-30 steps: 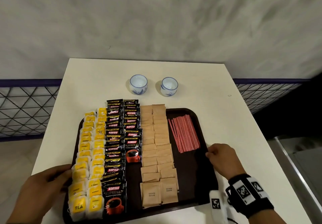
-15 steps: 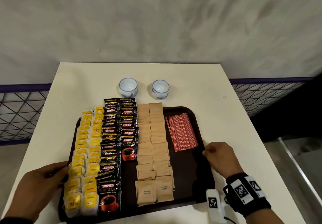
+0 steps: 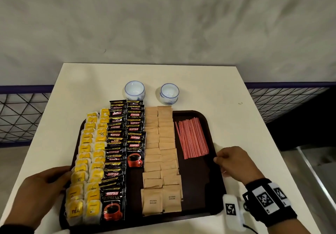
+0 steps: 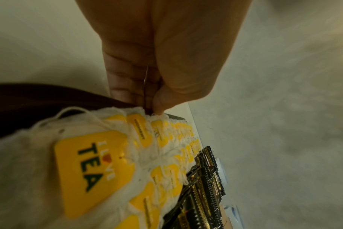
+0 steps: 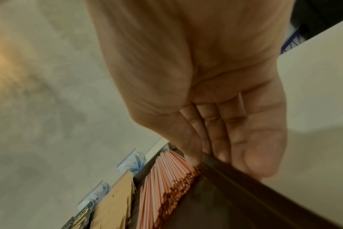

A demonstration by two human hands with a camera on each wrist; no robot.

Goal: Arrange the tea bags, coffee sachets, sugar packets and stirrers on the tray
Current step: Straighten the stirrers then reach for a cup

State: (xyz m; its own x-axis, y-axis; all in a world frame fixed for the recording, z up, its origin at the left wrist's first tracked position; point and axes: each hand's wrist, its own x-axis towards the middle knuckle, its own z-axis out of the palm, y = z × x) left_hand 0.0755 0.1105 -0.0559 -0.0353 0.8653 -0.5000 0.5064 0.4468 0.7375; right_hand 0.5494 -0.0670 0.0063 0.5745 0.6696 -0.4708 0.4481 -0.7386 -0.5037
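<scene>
A dark brown tray (image 3: 196,179) lies on the white table. On it, from left to right, run rows of yellow tea bags (image 3: 91,161), black coffee sachets (image 3: 116,142), brown sugar packets (image 3: 160,151) and a bundle of red stirrers (image 3: 191,137). My left hand (image 3: 67,175) grips the tray's left rim (image 4: 49,96), pinching it beside the tea bags (image 4: 92,162). My right hand (image 3: 218,161) holds the right rim (image 5: 245,178), thumb inside near the stirrers (image 5: 162,178) and fingers outside.
Two small white-and-blue cups (image 3: 134,90) (image 3: 169,93) stand just behind the tray, close to the far coffee sachets. The table (image 3: 245,124) has bare strips left and right of the tray. A mesh railing (image 3: 18,117) and a grey wall lie beyond.
The tray's far edge has come a little closer to the two cups. Both hands keep the same hold on the rims.
</scene>
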